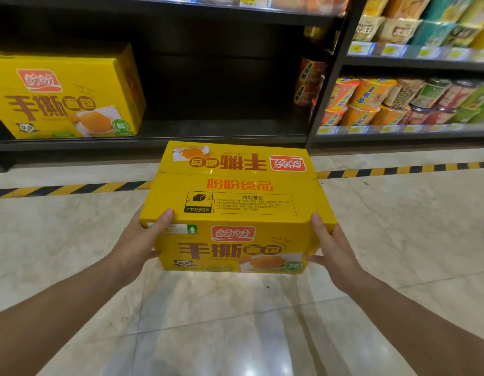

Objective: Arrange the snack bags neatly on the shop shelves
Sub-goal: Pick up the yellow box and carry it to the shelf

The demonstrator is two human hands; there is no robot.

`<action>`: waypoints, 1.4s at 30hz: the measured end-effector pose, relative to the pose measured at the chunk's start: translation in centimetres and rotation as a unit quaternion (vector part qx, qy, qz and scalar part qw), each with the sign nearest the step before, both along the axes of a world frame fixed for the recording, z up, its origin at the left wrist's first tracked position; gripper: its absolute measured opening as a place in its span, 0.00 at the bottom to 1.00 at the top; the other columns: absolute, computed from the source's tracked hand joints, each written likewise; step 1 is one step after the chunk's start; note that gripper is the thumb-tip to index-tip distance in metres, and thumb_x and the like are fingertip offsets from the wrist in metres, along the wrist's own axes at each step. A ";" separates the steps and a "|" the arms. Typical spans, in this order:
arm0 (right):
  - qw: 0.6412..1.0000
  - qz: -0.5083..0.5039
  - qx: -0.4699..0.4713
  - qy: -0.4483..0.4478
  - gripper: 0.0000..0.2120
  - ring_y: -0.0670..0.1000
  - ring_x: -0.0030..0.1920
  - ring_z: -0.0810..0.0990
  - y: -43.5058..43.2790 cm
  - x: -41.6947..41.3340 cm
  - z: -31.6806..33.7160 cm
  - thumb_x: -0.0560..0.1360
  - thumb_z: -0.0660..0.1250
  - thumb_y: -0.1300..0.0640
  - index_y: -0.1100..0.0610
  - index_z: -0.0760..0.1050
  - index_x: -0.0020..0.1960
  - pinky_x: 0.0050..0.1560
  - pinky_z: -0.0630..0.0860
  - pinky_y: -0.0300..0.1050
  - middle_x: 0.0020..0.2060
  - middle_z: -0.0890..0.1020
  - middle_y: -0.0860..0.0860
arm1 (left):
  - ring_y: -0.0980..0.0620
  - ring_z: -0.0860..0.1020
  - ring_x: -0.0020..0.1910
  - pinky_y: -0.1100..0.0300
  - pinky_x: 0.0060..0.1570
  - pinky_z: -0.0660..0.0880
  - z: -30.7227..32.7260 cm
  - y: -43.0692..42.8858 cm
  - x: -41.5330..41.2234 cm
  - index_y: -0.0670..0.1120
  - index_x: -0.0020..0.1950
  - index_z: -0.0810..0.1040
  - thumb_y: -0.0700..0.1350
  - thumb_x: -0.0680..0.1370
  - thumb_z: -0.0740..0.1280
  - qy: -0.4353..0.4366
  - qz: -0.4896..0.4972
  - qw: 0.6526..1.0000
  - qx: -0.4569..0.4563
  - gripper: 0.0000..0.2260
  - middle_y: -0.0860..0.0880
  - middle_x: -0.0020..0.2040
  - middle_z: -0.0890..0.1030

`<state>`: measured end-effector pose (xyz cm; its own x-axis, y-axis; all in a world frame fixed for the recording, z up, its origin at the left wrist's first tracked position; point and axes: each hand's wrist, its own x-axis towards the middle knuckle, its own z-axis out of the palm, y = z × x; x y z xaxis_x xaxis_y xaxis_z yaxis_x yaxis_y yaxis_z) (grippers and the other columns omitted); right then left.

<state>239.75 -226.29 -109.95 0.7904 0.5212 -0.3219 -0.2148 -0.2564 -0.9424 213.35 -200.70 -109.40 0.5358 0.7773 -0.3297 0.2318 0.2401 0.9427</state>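
Note:
A yellow cardboard carton of bread snacks (235, 191) hangs in the air above the tiled floor, in front of the bottom shelf. My left hand (143, 240) grips its near left corner, thumb on the top. My right hand (330, 245) grips the near right corner the same way. A second identical yellow carton (64, 96) stands on the dark bottom shelf (208, 138) at the left. The shelf space to the right of that carton is bare.
Cup noodles (384, 101) fill the shelf unit on the right, with snack bags (398, 28) on the level above. A black and yellow striped tape line (72, 189) runs along the floor before the shelves. A black upright post (330, 77) separates the two units.

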 end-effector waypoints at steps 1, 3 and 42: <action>1.000 -0.021 0.001 0.015 0.36 0.47 0.57 0.81 0.4 -0.1 0.6 0.70 0.69 0.30 0.47 0.69 0.72 0.61 0.81 0.66 0.61 0.80 0.44 | 0.51 0.81 0.59 0.34 0.65 0.75 0.3 -0.1 0.3 0.61 0.73 0.73 0.67 0.67 0.75 0.000 0.021 1.000 -0.012 0.36 0.56 0.62 0.83; 0.998 -0.057 0.009 0.039 0.29 0.50 0.54 0.83 1.2 -0.3 1.2 0.74 0.71 0.34 0.48 0.72 0.69 0.58 0.82 0.66 0.58 0.82 0.47 | 0.51 0.81 0.58 0.32 0.67 0.74 0.5 -0.3 0.8 0.59 0.73 0.74 0.62 0.72 0.74 0.001 0.056 0.998 -0.025 0.30 0.54 0.62 0.83; 0.995 -0.074 0.072 0.004 0.12 0.54 0.53 0.84 22.0 21.7 15.1 0.77 0.74 0.40 0.46 0.77 0.51 0.58 0.82 0.63 0.53 0.83 0.49 | 0.44 0.86 0.55 0.36 0.57 0.82 15.1 18.0 20.7 0.58 0.63 0.80 0.59 0.77 0.74 -0.028 0.142 0.987 0.071 0.16 0.49 0.58 0.87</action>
<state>261.47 -204.34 -94.85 0.8598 0.4402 -0.2588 -0.2472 -0.0846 -0.9653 234.02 -182.69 -94.26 0.3038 0.9350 -0.1831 0.1216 0.1526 0.9808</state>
